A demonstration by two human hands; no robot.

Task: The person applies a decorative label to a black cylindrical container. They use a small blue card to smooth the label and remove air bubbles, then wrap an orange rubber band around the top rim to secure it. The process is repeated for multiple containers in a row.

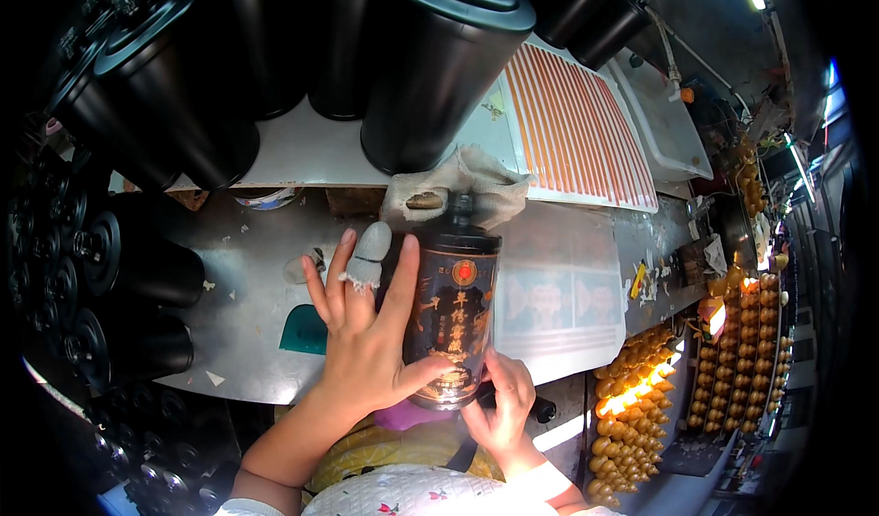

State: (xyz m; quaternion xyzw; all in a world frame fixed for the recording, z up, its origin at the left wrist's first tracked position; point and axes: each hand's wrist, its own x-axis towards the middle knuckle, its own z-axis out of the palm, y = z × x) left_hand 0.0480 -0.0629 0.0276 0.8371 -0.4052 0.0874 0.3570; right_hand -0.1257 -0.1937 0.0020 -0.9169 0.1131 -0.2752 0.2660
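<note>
A dark bottle (450, 324) with gold-and-orange printed decoration and a round red emblem stands slightly tilted before me, its narrow neck away from me. My right hand (500, 397) has its fingers round the bottle's lower right side. Against the left of the bottle, my left hand (366, 333) has its fingers spread, the thumb lying on the printed front and the index finger along the side. A grey cloth finger cover (369, 252) is on one left finger. Just beyond the bottle's neck lies a crumpled beige cloth (458, 186).
Large black cylindrical vessels (449, 67) crowd the raised shelf ahead; more black bottles (137, 260) lie at the left. Right of the bottle are pale printed sheets (554, 287), with an orange-striped sheet (581, 122) and white tray (659, 113) beyond. Gold bulbous pieces (632, 406) hang lower right.
</note>
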